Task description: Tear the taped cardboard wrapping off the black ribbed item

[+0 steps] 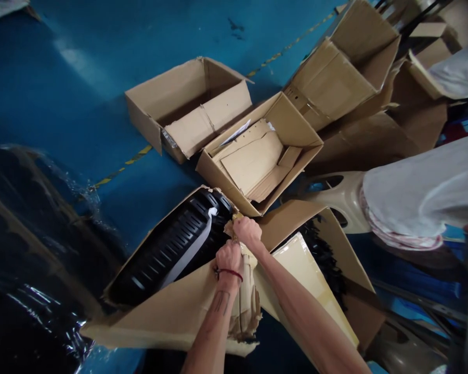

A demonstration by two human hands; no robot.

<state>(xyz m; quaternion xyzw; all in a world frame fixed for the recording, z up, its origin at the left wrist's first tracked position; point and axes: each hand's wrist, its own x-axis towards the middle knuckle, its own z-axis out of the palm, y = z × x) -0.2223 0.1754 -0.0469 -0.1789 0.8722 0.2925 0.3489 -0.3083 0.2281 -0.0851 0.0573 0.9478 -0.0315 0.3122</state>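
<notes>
left hand (229, 262), red cord (231, 273) at wrist, and right hand (247, 232) both clenched on torn cardboard strip (246, 296), beside black slotted plastic panel (171, 246); open cardboard boxes (187, 109) upper middle of frame.

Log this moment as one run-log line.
left hand: gripping torn cardboard | right hand: gripping it | beside: black slotted plastic panel
</notes>
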